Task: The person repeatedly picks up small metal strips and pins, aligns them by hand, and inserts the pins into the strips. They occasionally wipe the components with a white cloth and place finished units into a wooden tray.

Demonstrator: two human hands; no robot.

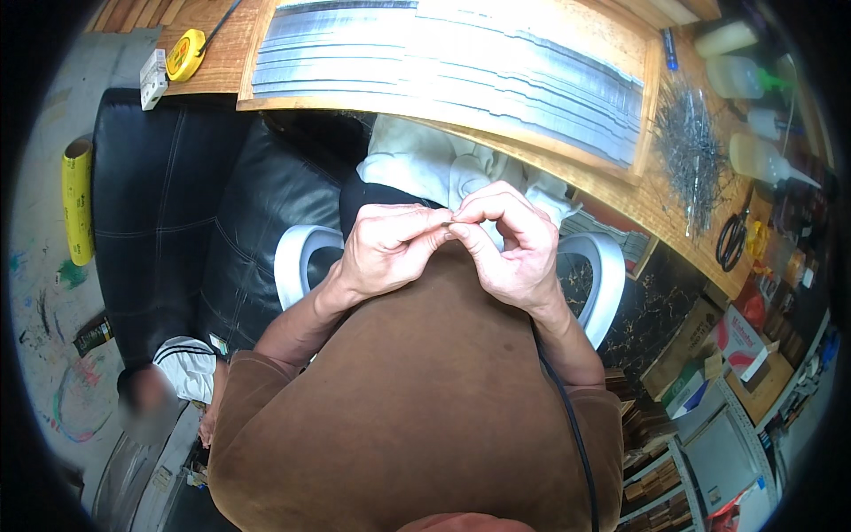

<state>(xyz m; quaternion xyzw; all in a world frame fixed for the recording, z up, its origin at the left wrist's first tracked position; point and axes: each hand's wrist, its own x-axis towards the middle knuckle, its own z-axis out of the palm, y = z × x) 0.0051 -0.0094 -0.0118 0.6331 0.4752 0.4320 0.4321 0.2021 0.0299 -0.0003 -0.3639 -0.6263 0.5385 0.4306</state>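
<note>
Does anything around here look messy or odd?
Yes. Thin dark pieces lie in a loose tangle on the table at right, unlike the layered grey strips in the wooden tray. The floor at far left bears green and reddish smears, like stray paint.

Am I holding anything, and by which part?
Your left hand and right hand meet in a pinch; anything between them is too small to identify, and where it's gripped can't be told.
</note>
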